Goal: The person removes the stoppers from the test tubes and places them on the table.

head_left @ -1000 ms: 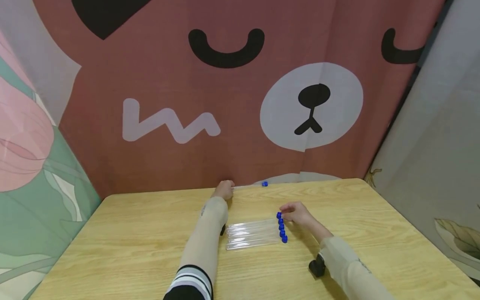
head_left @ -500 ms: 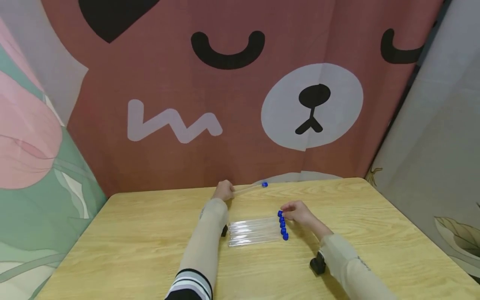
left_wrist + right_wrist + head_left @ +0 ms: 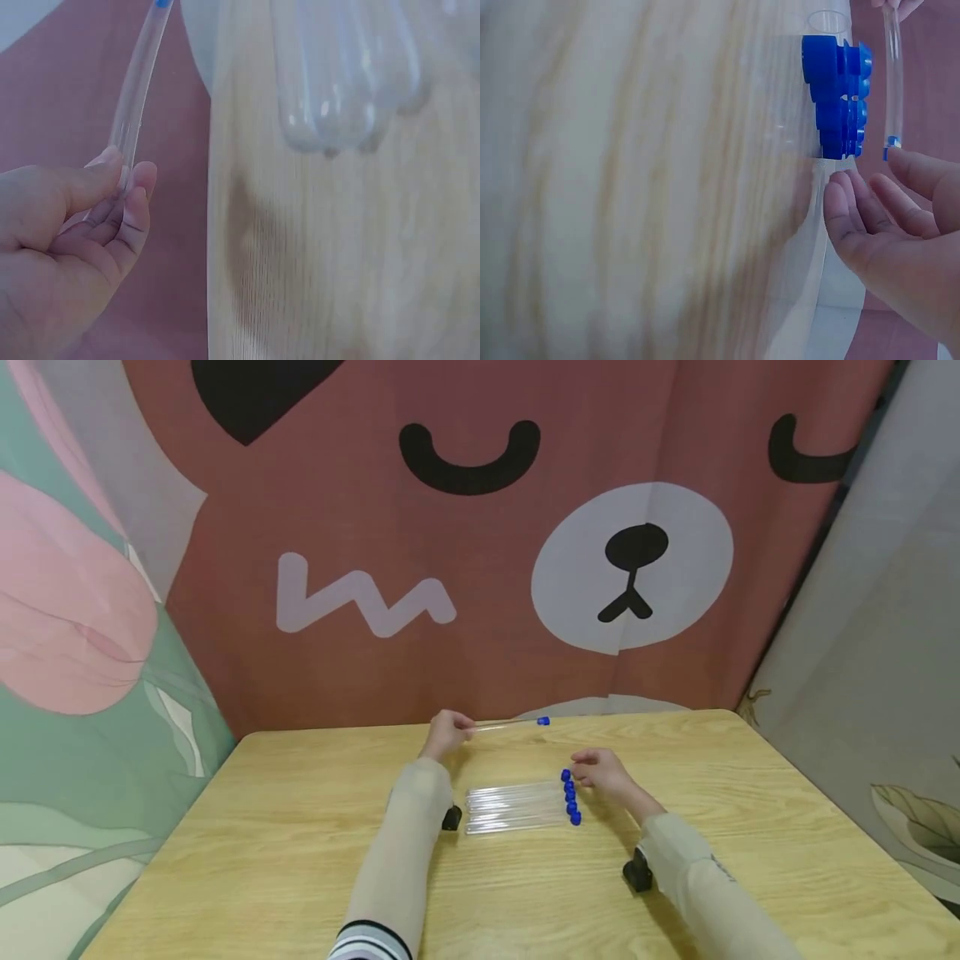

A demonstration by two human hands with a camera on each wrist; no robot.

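Note:
At the table's far edge my left hand pinches a clear test tube by its bare end, between thumb and fingers. The tube's blue cap points right, and in the left wrist view the tube is raised off the tabletop. Nearer to me, several clear test tubes lie side by side, their blue caps lined up on the right. Just right of these caps is my right hand, fingers loosely bent with nothing in them; in the right wrist view a small gap separates them from the caps.
The wooden table ends at a curtain with a printed bear face close behind it. Another curtain hangs on the right. A black wrist camera sits below my right forearm.
The tube in my left hand has lifted slightly from the far edge. My right fingers have drawn a little away from the caps. The head view has shifted slightly.

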